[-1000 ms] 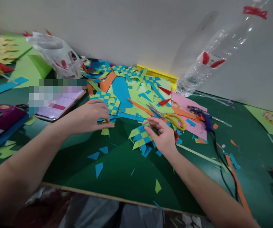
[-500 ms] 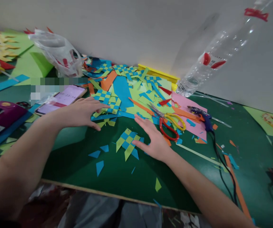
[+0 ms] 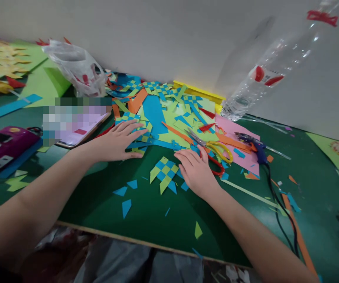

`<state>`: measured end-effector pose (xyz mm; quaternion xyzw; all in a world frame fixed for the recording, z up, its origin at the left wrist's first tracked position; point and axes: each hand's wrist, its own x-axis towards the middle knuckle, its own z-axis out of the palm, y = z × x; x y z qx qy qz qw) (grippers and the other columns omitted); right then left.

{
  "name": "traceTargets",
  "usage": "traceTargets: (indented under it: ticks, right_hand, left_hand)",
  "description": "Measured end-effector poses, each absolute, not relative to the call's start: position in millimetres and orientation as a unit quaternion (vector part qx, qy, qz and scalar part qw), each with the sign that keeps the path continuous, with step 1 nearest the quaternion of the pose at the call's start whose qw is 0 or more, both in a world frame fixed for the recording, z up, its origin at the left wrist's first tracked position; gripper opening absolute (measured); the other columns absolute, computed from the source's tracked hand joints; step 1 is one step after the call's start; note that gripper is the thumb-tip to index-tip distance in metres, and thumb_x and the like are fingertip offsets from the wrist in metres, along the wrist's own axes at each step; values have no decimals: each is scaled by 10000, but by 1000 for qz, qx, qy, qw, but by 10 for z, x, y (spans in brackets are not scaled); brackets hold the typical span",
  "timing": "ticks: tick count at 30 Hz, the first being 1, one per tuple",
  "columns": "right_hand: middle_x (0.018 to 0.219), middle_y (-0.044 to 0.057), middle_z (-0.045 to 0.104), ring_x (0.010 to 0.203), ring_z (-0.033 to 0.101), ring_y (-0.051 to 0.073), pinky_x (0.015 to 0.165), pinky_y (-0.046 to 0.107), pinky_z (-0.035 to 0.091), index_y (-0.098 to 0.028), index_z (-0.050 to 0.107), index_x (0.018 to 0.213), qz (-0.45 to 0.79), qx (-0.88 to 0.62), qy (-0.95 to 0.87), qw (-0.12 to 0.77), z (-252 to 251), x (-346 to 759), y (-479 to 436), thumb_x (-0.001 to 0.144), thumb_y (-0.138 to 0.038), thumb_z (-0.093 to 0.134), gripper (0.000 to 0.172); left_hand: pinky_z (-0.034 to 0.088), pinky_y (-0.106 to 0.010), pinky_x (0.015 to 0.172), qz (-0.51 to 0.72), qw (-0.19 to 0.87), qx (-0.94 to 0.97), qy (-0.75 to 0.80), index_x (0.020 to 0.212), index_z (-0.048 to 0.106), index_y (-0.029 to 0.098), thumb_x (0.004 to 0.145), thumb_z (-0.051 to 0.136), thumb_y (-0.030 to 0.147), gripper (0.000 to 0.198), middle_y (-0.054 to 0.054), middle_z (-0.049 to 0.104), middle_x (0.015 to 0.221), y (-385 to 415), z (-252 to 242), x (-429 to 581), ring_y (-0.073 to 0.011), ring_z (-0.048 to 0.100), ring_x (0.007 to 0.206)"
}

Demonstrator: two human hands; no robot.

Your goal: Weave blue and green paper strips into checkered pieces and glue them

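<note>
A woven blue-and-green paper fish (image 3: 165,171) lies on the green table in front of me, between my hands. My left hand (image 3: 115,142) is open with spread fingers, reaching over the woven paper pieces (image 3: 131,116) and partly covering them. My right hand (image 3: 197,171) lies palm down, fingers stretched out, just right of the fish and holding nothing. Its fingers overlap the red handle of the scissors (image 3: 216,151), though I cannot tell whether they touch it. Several blue paper offcuts (image 3: 126,207) are scattered nearer to me.
A pile of paper strips and woven pieces (image 3: 154,110) fills the back. To the right are a blue glue gun (image 3: 259,153) with its cord and a leaning plastic bottle (image 3: 255,82). At left are a phone (image 3: 83,127), a plastic bag (image 3: 75,68) and a purple power strip (image 3: 13,145).
My right hand has drawn away from the paper fish and turned palm down, now over the scissors' red handle. My left hand has moved slightly right across the woven pieces.
</note>
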<state>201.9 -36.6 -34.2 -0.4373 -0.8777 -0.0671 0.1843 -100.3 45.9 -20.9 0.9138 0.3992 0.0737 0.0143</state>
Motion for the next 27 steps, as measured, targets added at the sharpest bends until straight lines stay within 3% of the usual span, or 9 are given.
traceTargets:
  ticks: [4,7,10,14,19,27]
  right_hand:
    - [1231,89,655,1131,579,218,1143,535,211,-173,572,1214,-73,-448,-869,198,-333,2039,-359,946,-128,390,327]
    - [1063,60,712,1012,617,204,1115,508,257,-198,628,1058,-76,-431,-867,239,-283,2043,-368,930,-128,410,263]
    - [934,18,729,949,620,192,1113,493,259,-226,640,938,-71,-371,-889,259,-241,2037,-385,905,-129,440,225]
    - [937,24,723,960,618,195,1118,492,260,-212,636,938,-81,-348,-897,261,-230,2034,-393,890,-135,461,197]
    - [735,-12,695,777,634,164,1062,457,342,-236,605,764,-78,-380,-870,304,-229,2059,-372,867,-102,450,229]
    - [1091,38,732,1010,671,183,1174,511,225,-197,633,1043,5,-363,-888,283,-254,2053,-338,860,-131,459,262]
  left_hand:
    - [209,-547,1159,60,-2,919,390,1457,346,163,946,421,524,630,-171,323,1535,525,-156,-1099,-348,220,1442]
    - [223,-508,1166,97,-19,922,375,1437,383,200,970,407,426,519,-138,399,1496,470,-101,-970,-309,246,1439]
    - [184,-486,1188,104,18,947,302,1442,387,227,942,459,490,570,-107,424,1495,309,-78,-701,-285,282,1429]
    - [67,-429,1219,55,87,976,192,1490,316,240,929,438,566,659,-76,410,1520,114,-120,-426,-241,245,1459]
    - [31,-444,1217,46,89,975,197,1420,441,291,915,479,559,573,-37,484,1471,116,-134,-466,-247,300,1437]
    - [217,-451,1175,103,2,967,231,1200,644,253,965,464,399,330,-53,591,1351,219,-85,-611,-236,465,1319]
